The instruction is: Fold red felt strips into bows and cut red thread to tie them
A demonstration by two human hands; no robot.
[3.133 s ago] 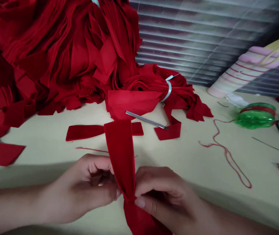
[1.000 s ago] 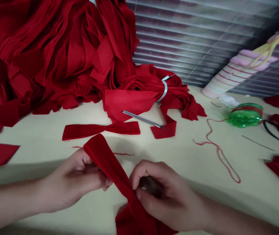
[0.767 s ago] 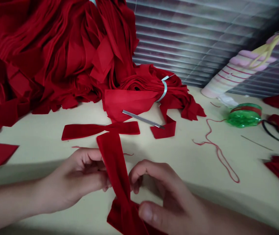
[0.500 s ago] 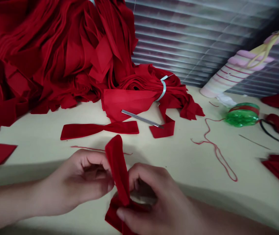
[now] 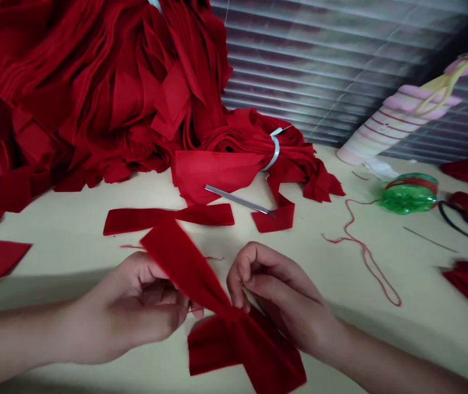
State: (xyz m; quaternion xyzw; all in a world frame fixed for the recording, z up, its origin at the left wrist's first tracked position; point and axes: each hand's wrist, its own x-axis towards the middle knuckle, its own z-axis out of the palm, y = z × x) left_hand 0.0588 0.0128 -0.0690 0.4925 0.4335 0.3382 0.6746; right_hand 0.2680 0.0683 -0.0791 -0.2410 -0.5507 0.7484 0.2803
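Observation:
A red velvet bow piece (image 5: 221, 323) lies near the table's front edge, pinched narrow at its middle, one lobe pointing up-left and one spreading down-right. My left hand (image 5: 135, 306) is closed, its fingers pinching the piece at the waist from the left. My right hand (image 5: 279, 295) is curled, with fingertips pressed on the same waist from the right. A thin red thread seems to run at the pinch, but it is too fine to be sure.
A big heap of red fabric (image 5: 86, 82) fills the back left, with a tied bundle (image 5: 258, 148) beside it. A flat red bow strip (image 5: 168, 216), a metal strip (image 5: 238, 200), red thread (image 5: 365, 257), a green spool (image 5: 410, 194) and a pink striped cone (image 5: 398, 120) lie on the cream table (image 5: 340, 328).
The upper lobe has swung from upright to lean up-left. My right hand has risen from under the piece to its waist, and the lower lobe now lies spread flat.

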